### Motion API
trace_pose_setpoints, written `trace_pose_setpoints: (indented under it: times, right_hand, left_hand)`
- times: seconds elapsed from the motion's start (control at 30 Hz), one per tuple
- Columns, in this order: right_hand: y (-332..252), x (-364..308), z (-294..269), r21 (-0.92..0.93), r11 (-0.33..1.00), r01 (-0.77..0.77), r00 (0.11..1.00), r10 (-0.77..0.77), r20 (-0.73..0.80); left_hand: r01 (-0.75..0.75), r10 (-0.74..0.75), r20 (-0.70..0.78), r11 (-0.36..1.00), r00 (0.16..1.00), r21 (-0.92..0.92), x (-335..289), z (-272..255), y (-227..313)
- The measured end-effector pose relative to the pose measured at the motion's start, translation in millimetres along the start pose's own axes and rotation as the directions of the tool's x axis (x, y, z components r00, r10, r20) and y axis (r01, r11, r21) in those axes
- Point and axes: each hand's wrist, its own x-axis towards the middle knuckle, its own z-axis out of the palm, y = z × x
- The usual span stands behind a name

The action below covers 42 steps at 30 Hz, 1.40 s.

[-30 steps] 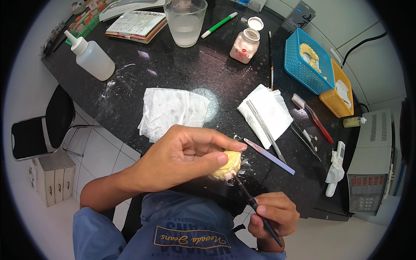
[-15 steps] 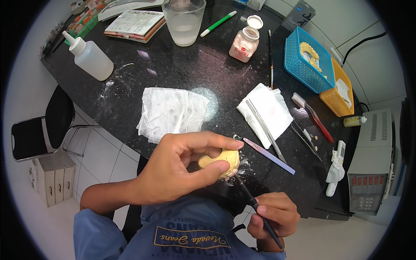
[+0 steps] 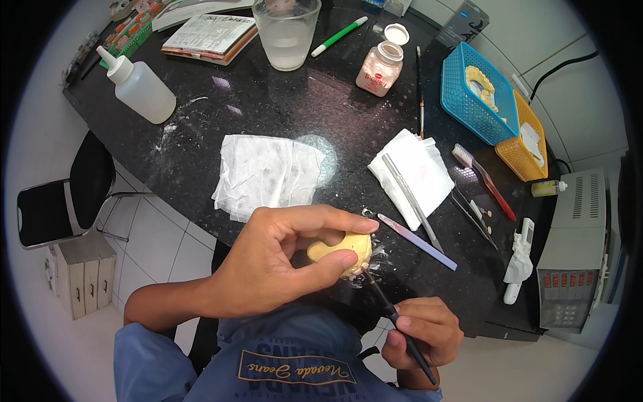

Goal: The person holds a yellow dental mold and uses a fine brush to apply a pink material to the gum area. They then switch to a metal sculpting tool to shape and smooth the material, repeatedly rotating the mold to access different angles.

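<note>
My left hand (image 3: 271, 251) pinches a yellow plaster dental model (image 3: 359, 247) between thumb and fingers, near the front edge of the black worktop. Along the model's lower edge are small pale pink bits, partly covered by the thumb. In my right hand (image 3: 429, 328) is a slim black-handled tool (image 3: 382, 295), held like a pen and slanting up to the left. Its thin tip meets the model's lower right edge; the exact shape of that tip is too small to tell. White crumbs lie on the worktop just beside the model.
Beyond my hands lie a creased white cloth (image 3: 268, 174) and a folded tissue (image 3: 422, 167) bearing a metal rod. A purple file (image 3: 418, 242), tweezers (image 3: 472, 214) and a red toothbrush (image 3: 492, 184) are rightward. Farther off stand a water cup (image 3: 288, 43), powder jar (image 3: 380, 70) and squeeze bottle (image 3: 146, 94).
The model and both hands keep nearly the same place. The tool is still against the model's lower edge, its tip shifted very slightly.
</note>
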Motion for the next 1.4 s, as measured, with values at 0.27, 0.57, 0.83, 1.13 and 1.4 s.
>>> trace_pose_setpoints:
  times: [0.27, 0.57, 0.83, 1.13, 1.4]
  right_hand:
    - [1, -1, 2, 0.01, 1.0, 0.002, 1.0, -0.001, -0.024]
    - [2, -2, -2, 0.023, 1.0, -0.016, 1.0, 0.016, -0.012]
    - [9, -8, -1, 0.387, 0.914, -0.12, 0.961, 0.205, -0.185]
    - [7, -1, 9, 0.498, 0.85, -0.174, 0.921, 0.319, -0.222]
    - [8, 0, 8, 0.486, 0.855, -0.181, 0.932, 0.306, -0.192]
  left_hand:
    - [-0.002, 0.002, -0.002, 1.0, 1.0, -0.006, 0, 0, -1]
    - [0.006, -0.006, -0.006, 1.0, 1.0, -0.017, -1, 0, -3]
    - [0.117, -0.12, 0.139, 0.993, 0.983, 0.03, 6, -14, 8]
    - [0.206, -0.223, 0.201, 0.973, 0.954, 0.099, 9, -22, 12]
    - [0.171, -0.179, 0.202, 0.984, 0.963, 0.056, 10, -20, 9]
